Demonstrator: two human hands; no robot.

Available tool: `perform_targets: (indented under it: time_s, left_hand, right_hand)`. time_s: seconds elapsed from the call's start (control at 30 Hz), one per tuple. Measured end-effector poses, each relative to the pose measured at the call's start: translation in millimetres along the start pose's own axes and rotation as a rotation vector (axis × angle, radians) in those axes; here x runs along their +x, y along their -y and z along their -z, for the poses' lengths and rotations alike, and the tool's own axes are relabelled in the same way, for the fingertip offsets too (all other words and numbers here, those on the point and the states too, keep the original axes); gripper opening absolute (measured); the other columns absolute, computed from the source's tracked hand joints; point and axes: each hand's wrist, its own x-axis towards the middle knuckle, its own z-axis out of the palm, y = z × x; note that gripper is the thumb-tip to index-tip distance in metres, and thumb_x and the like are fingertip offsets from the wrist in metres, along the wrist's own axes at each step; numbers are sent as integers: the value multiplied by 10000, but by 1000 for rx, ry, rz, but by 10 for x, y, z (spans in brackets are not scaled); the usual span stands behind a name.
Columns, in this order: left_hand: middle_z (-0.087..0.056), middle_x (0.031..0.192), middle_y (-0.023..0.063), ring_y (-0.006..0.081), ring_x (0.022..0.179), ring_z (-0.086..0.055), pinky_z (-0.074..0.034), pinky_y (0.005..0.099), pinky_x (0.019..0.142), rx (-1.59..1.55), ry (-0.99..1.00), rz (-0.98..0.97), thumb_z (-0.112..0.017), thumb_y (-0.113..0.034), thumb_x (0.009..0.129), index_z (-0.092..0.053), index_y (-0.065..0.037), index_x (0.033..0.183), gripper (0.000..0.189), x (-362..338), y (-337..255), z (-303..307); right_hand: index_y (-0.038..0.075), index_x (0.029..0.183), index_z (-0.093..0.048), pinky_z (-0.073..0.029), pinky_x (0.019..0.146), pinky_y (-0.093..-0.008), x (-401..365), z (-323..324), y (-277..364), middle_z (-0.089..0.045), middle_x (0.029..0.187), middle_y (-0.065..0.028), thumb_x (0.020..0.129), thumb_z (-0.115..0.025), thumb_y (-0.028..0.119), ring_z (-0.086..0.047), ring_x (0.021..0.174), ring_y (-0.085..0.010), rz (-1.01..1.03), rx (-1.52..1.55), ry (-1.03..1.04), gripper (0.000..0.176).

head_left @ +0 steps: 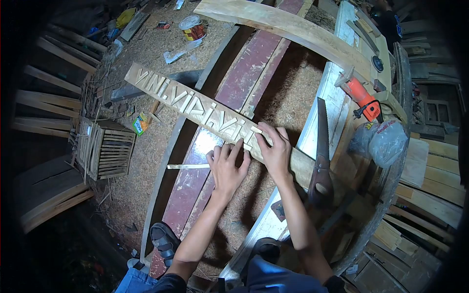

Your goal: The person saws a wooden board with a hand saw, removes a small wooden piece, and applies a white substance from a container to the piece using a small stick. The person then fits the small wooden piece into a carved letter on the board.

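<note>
A long wooden board (191,111) lies slantwise across the bench, with raised pale wooden letters (183,101) along it that read roughly "VINI.VIDI.VI". Near the end of the lettering, my right hand (276,150) pinches a small wooden strip (256,130) between thumb and forefinger against the board. My left hand (227,171) rests at the board's near edge, fingers bent and apart, its index fingertip beside another small letter piece (247,146). Just left of that hand, a thin pale strip (188,166) lies over the maroon plank (183,198).
Right of my right hand lies a handsaw (321,156). Beyond it are an orange power tool (361,95) and a plastic bag (388,144). A curved plank (288,27) crosses the far end. On the sawdust floor stand a tin can (193,30) and a slatted crate (113,151).
</note>
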Motion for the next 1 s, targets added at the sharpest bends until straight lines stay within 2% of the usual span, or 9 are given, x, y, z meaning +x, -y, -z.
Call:
perform_targets:
  time_s: [0.63,0.7,0.9,0.93,1.0]
  left_hand:
    - [-664,956,64,246,920,-567,-372,419,898,-18,-8,3,-724,-260,936,-741,-107,1250,350,-34,18,-3]
    - [-690,976,46,233,910,-564,-364,405,898,-33,-20,11,-760,-222,914,-754,-130,1229,329,-39,22,0]
    - [-698,990,57,241,925,-574,-369,415,907,-38,-2,9,-747,-216,934,-753,-125,1230,310,-41,49,-3]
    - [-698,990,57,241,925,-574,-369,415,907,-38,-4,7,-747,-216,934,-753,-125,1230,310,-40,51,0]
    - [-699,993,58,244,935,-578,-372,420,912,-27,16,9,-740,-211,940,-750,-125,1238,311,-39,50,7]
  right_hand:
    - [22,1226,-721,-555,868,-385,26,68,11,-773,1123,-108,889,-774,47,-686,990,-286,27,51,23,342]
    - [29,1225,-717,-547,879,-427,11,87,14,-751,1113,-144,900,-742,37,-674,991,-343,4,116,20,326]
    - [18,1238,-706,-546,898,-432,10,77,-12,-749,1146,-151,904,-725,16,-672,1020,-348,39,95,25,335]
    - [18,1238,-706,-546,898,-432,6,75,-15,-749,1146,-151,904,-725,16,-672,1020,-348,41,95,23,335]
    - [27,1265,-697,-553,909,-387,0,83,-5,-766,1128,-121,908,-743,31,-684,1038,-290,21,62,36,360]
